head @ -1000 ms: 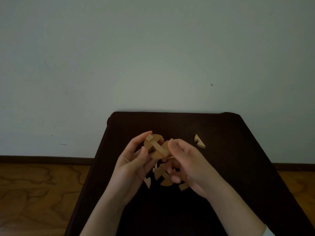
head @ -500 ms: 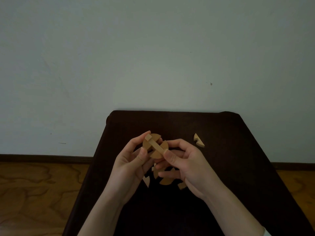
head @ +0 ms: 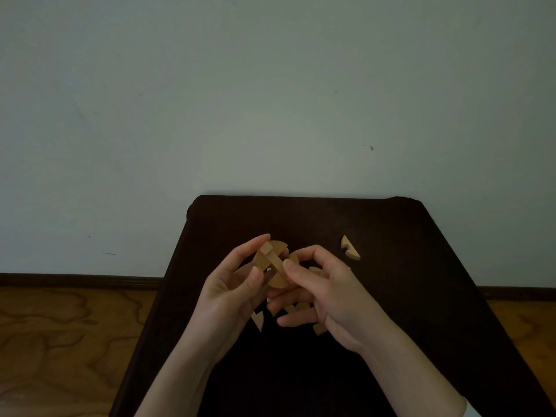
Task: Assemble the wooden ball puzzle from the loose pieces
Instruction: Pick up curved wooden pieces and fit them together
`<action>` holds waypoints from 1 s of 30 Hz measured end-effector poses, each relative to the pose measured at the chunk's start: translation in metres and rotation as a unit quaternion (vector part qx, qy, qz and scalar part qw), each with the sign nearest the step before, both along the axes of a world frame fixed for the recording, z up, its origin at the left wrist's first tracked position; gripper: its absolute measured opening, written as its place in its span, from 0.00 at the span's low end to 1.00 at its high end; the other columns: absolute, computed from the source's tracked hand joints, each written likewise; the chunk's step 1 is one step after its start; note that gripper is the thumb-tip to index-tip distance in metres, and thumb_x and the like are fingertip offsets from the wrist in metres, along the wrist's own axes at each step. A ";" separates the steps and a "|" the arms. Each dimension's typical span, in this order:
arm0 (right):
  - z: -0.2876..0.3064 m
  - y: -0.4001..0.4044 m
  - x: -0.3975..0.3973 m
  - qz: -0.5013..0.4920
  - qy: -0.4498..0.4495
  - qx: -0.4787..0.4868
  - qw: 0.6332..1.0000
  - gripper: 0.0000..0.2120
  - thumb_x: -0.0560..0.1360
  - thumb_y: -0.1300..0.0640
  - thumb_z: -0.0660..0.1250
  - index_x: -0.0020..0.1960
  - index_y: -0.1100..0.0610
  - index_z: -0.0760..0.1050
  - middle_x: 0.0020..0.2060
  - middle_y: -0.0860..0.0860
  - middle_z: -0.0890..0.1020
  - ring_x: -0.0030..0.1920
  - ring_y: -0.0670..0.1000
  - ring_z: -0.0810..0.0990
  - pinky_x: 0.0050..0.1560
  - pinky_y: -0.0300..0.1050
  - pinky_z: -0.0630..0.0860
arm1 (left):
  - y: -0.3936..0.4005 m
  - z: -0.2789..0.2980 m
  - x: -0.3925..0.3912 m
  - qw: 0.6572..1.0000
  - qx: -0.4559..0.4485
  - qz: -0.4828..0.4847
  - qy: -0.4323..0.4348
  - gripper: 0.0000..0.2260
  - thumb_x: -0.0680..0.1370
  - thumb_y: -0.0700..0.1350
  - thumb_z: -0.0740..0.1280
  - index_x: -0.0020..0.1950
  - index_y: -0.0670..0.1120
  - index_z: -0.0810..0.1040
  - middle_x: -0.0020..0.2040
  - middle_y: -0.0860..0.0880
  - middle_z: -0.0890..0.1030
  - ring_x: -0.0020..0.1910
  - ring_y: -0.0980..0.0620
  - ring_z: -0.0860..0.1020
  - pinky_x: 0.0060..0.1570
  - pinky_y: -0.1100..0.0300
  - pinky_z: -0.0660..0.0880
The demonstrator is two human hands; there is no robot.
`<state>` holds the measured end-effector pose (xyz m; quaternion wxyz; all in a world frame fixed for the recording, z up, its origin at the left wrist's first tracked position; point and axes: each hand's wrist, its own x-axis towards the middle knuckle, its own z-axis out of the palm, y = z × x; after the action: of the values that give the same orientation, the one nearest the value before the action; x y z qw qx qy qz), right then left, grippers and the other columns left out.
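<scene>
1. Wooden puzzle parts show in three places: one half-built ball (head: 275, 264) held above the table (head: 406, 296), one notched piece (head: 350, 248) lying alone to the right, and a small cluster of loose pieces (head: 296, 308) on the dark top under the hands
2. Of that cluster, one pale wedge (head: 258, 320) lies clear at the left; at least two more bits show between and below the right fingers, but the hand hides too much for a firm count
3. Two bare hands work the ball, which sits between them, raised above the cluster, near the middle of the table
4. Left hand (head: 231, 296) grips the ball: its thumb presses the near left side and its forefinger curls over the top, touching the crossed bars
5. Right hand (head: 328, 296) pinches the ball's right side with thumb and forefinger curled on a rounded segment; its lower fingers stretch leftward under the ball, loosely spread
6. A sliver of another piece seems tucked behind the right forefinger, though I cannot tell whether it is held or part of the ball
7. Notched piece lies well apart from both hands, touching nothing but the table
8. Behind the table stands a pale wall (head: 270, 100); wooden floor (head: 60, 341) shows at either side
</scene>
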<state>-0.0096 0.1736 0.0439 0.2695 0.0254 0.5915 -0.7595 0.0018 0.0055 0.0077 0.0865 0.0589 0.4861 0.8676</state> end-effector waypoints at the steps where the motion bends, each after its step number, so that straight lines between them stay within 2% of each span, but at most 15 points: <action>1: 0.000 -0.001 -0.001 0.001 -0.001 0.002 1.000 0.13 0.77 0.57 0.68 0.60 0.60 0.72 0.41 0.60 0.86 0.39 0.57 0.85 0.34 0.48 0.83 | 0.000 0.000 0.000 1.000 -0.002 -0.001 0.002 0.26 0.69 0.50 0.76 0.66 0.47 0.77 0.62 0.39 0.79 0.61 0.40 0.78 0.53 0.54 0.79; 10: -0.004 -0.005 0.000 -0.013 0.014 0.056 0.998 0.12 0.76 0.55 0.69 0.56 0.60 0.77 0.32 0.56 0.81 0.27 0.48 0.78 0.24 0.39 0.76 | 0.001 -0.001 0.002 1.000 -0.024 -0.008 -0.001 0.27 0.68 0.52 0.77 0.64 0.45 0.79 0.62 0.39 0.79 0.61 0.41 0.79 0.54 0.56 0.78; 16: -0.006 -0.004 0.001 -0.039 0.036 0.063 0.997 0.12 0.76 0.55 0.70 0.52 0.64 0.77 0.27 0.55 0.80 0.23 0.48 0.74 0.22 0.37 0.70 | 0.003 0.000 0.003 0.999 -0.030 -0.012 0.005 0.26 0.69 0.51 0.76 0.65 0.45 0.78 0.62 0.39 0.79 0.61 0.40 0.79 0.54 0.55 0.78; 21: -0.007 -0.007 0.002 -0.052 0.053 0.062 0.995 0.08 0.76 0.55 0.70 0.49 0.60 0.77 0.26 0.54 0.79 0.22 0.48 0.72 0.21 0.38 0.67 | 0.003 0.000 0.004 1.000 -0.024 -0.005 -0.003 0.28 0.68 0.53 0.77 0.65 0.45 0.77 0.62 0.38 0.79 0.60 0.40 0.79 0.54 0.55 0.78; 24: -0.007 -0.008 0.001 -0.050 0.066 0.071 0.994 0.10 0.76 0.53 0.70 0.49 0.60 0.76 0.27 0.54 0.78 0.23 0.48 0.72 0.22 0.39 0.67 | 0.006 0.000 0.004 1.000 0.010 0.001 -0.011 0.28 0.68 0.52 0.77 0.65 0.43 0.77 0.62 0.37 0.79 0.60 0.39 0.79 0.53 0.56 0.79; 30: 0.002 0.004 -0.010 0.016 0.071 0.146 0.987 0.18 0.75 0.40 0.64 0.55 0.53 0.78 0.31 0.48 0.82 0.28 0.45 0.76 0.28 0.37 0.71 | 0.006 0.000 0.001 1.000 0.022 0.019 -0.012 0.29 0.67 0.52 0.77 0.65 0.43 0.76 0.62 0.37 0.79 0.61 0.41 0.79 0.53 0.57 0.79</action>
<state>-0.0192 0.1775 0.0456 0.2328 0.0011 0.7142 -0.6601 0.0026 0.0115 0.0080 0.0744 0.0417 0.4664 0.8804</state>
